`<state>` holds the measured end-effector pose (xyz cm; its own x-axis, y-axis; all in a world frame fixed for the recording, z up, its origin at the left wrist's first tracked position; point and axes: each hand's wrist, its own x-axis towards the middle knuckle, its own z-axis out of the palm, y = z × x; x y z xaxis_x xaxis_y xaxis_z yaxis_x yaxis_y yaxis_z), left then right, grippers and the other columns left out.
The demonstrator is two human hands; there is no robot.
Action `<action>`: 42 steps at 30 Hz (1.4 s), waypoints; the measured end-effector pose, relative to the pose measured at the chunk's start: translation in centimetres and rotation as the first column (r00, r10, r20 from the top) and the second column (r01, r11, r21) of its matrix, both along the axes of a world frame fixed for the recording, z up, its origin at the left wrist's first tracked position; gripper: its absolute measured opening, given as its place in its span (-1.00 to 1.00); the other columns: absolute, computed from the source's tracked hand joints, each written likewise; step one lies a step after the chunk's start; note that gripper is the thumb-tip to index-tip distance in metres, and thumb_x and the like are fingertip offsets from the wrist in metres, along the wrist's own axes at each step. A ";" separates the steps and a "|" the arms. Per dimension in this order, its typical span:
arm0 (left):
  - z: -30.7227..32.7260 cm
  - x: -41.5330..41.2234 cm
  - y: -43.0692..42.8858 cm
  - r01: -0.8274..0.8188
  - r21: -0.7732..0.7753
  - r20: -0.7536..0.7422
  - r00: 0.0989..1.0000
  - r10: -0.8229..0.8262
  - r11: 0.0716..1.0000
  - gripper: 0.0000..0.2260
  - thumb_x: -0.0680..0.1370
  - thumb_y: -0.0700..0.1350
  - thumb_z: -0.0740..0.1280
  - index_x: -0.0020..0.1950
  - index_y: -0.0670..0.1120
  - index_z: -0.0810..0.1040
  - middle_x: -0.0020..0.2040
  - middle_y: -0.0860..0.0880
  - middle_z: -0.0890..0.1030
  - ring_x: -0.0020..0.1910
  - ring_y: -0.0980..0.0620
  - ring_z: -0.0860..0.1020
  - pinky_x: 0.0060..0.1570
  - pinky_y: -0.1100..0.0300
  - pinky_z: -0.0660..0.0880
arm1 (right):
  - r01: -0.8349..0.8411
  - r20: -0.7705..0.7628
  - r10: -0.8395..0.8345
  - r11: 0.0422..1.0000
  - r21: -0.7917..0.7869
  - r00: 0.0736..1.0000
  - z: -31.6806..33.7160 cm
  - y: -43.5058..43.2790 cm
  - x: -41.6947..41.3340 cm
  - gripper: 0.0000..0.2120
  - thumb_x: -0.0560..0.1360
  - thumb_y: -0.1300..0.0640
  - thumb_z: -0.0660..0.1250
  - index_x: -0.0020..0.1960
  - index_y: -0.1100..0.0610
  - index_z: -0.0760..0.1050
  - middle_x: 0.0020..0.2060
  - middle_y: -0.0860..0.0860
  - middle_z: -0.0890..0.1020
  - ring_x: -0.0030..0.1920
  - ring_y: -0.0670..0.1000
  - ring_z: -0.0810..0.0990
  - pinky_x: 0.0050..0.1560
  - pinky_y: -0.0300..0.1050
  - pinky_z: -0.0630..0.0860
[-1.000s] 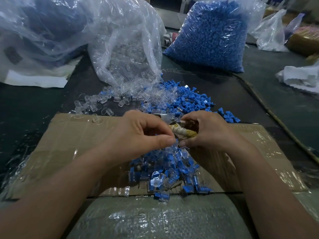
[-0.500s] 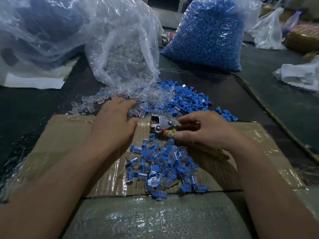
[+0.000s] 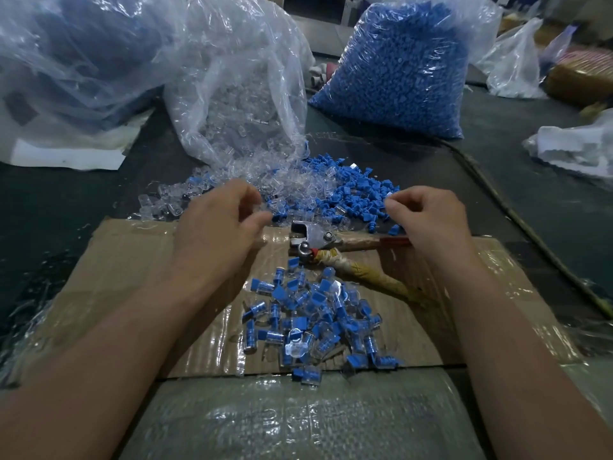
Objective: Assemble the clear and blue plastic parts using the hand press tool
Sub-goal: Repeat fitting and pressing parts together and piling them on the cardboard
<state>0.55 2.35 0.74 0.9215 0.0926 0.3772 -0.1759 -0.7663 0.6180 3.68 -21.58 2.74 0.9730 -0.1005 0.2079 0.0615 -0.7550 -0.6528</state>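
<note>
We see two bare forearms, the left forearm point(image 3: 116, 343) in the lower left of the frame and the right forearm point(image 3: 517, 343) in the lower right. The left hand point(image 3: 215, 227) and right hand point(image 3: 431, 220) are uncovered too, with slim fingers point(image 3: 403, 197) and short nails.

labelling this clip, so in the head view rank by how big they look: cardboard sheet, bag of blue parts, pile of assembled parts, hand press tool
1. cardboard sheet
2. bag of blue parts and pile of assembled parts, about alike; the bag sits farther away, so not ranked apart
3. hand press tool
</note>
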 end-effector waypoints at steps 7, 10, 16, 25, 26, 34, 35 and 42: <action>1.2 -1.1 -0.7 0.059 -0.380 -0.019 0.997 -0.072 0.923 -0.91 0.45 -0.15 0.40 -0.18 0.05 0.57 -0.29 0.08 0.59 -0.32 0.23 0.55 -0.29 0.49 0.46 | 0.015 -0.067 -0.024 0.993 -0.121 0.997 -1.2 -0.5 1.1 -0.96 0.45 0.04 0.37 -0.18 -0.05 0.54 -0.33 -0.26 0.49 -0.27 -0.24 0.45 -0.26 -0.27 0.36; 1.3 -1.2 -0.8 0.083 -0.428 -0.030 0.994 -0.106 0.900 -0.80 0.47 -0.22 0.38 -0.05 0.09 0.55 -0.22 0.15 0.58 -0.28 0.30 0.55 -0.22 0.55 0.45 | 0.005 -0.109 -0.029 0.977 -0.211 0.994 -1.5 0.2 1.4 -0.89 0.42 -0.06 0.38 -0.14 -0.04 0.53 -0.30 -0.16 0.52 -0.24 -0.16 0.47 -0.18 -0.16 0.41; 1.3 -1.4 -1.0 0.093 -0.523 -0.063 0.987 -0.147 0.848 -0.77 0.44 -0.27 0.39 -0.16 0.09 0.52 -0.25 0.04 0.61 -0.32 0.22 0.59 -0.28 0.46 0.50 | -0.004 -0.106 -0.028 0.956 -0.292 0.994 -1.3 0.9 1.7 -0.77 0.39 0.03 0.43 0.02 0.06 0.58 -0.21 -0.11 0.52 -0.11 -0.06 0.52 -0.06 -0.09 0.50; 1.8 -1.6 -1.2 0.097 -0.633 -0.097 0.974 -0.204 0.768 -0.89 0.45 -0.28 0.36 -0.21 -0.09 0.52 -0.28 -0.08 0.62 -0.38 0.20 0.59 -0.32 0.36 0.52 | -0.024 0.091 0.016 0.996 0.083 0.996 -0.4 0.4 0.7 -0.85 0.39 0.18 0.45 -0.14 -0.04 0.55 -0.28 -0.21 0.56 -0.27 -0.24 0.52 -0.22 -0.42 0.43; 1.8 -1.6 -1.2 0.092 -0.651 -0.104 0.973 -0.208 0.753 -0.89 0.45 -0.29 0.36 -0.21 -0.10 0.52 -0.27 -0.10 0.63 -0.35 0.16 0.61 -0.29 0.29 0.55 | -0.044 0.108 0.026 0.985 0.165 0.994 -0.1 0.6 0.4 -0.82 0.37 0.18 0.46 -0.20 -0.08 0.53 -0.30 -0.19 0.58 -0.28 -0.25 0.54 -0.22 -0.41 0.47; 2.0 -1.9 -1.6 0.110 -0.688 -0.130 0.953 -0.272 0.717 -0.90 0.45 -0.32 0.36 -0.19 -0.14 0.51 -0.31 -0.12 0.65 -0.37 0.07 0.63 -0.39 0.32 0.54 | -0.349 0.194 0.295 0.851 0.392 0.936 1.0 4.3 -2.7 -0.69 0.35 0.34 0.44 -0.22 -0.09 0.56 -0.34 -0.20 0.65 -0.26 -0.11 0.64 -0.17 -0.30 0.56; 2.0 -2.0 -1.7 0.112 -0.678 -0.129 0.955 -0.267 0.726 -0.90 0.45 -0.32 0.36 -0.19 -0.14 0.52 -0.30 -0.13 0.64 -0.37 0.06 0.62 -0.39 0.32 0.54 | -0.378 0.223 0.311 0.835 0.401 0.924 1.0 4.8 -3.0 -0.70 0.34 0.34 0.45 -0.22 -0.08 0.57 -0.35 -0.20 0.65 -0.27 -0.11 0.64 -0.17 -0.29 0.57; 1.8 -2.1 -2.0 0.143 -0.630 -0.119 0.954 -0.277 0.763 -0.88 0.42 -0.27 0.41 -0.18 -0.07 0.54 -0.30 -0.11 0.66 -0.33 0.01 0.65 -0.34 0.24 0.59 | -0.469 0.369 0.354 0.832 0.295 0.859 0.5 6.8 -4.1 -0.74 0.34 0.30 0.46 -0.19 -0.06 0.55 -0.29 -0.17 0.60 -0.28 -0.17 0.60 -0.21 -0.33 0.54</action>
<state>-1.51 0.33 2.54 0.9919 0.0358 0.1216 -0.1136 -0.1756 0.9779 -0.44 -14.78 3.24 0.8411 0.1722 0.5127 0.5397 -0.3282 -0.7752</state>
